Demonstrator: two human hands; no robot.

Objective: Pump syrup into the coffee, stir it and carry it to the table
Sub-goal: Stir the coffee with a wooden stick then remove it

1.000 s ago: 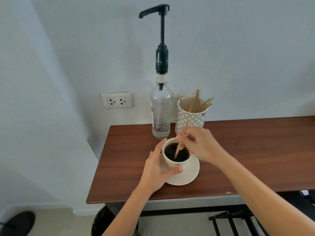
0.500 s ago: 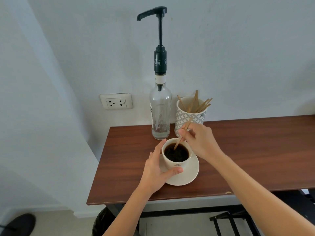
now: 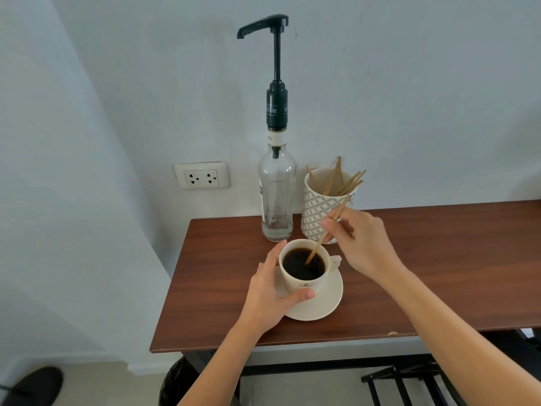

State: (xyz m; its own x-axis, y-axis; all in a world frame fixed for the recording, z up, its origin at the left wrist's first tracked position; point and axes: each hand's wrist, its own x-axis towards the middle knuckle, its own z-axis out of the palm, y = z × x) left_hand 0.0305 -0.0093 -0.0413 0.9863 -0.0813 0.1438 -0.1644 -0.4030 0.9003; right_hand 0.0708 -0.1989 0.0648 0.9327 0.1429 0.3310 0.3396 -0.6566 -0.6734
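Seen from above at a wooden surface (image 3: 439, 259) against a pale wall; left hand (image 3: 268, 300) curled round a white cup (image 3: 304, 284) of black coffee on its saucer (image 3: 325, 303), thumb across a small emblem too small to read; right hand (image 3: 363, 244) pinching a wooden stirrer (image 3: 325, 234), lower end dipped in the coffee; just behind, a clear glass pump bottle (image 3: 276, 200) nearly drained, dark collar lettered in part "SSIRE", neck label showing "TO"; beside it, partly blocked by the right hand, a patterned holder (image 3: 314, 209) of spare sticks (image 3: 348, 181); double wall socket (image 3: 201, 179) at left; dark rack (image 3: 409, 382) below.
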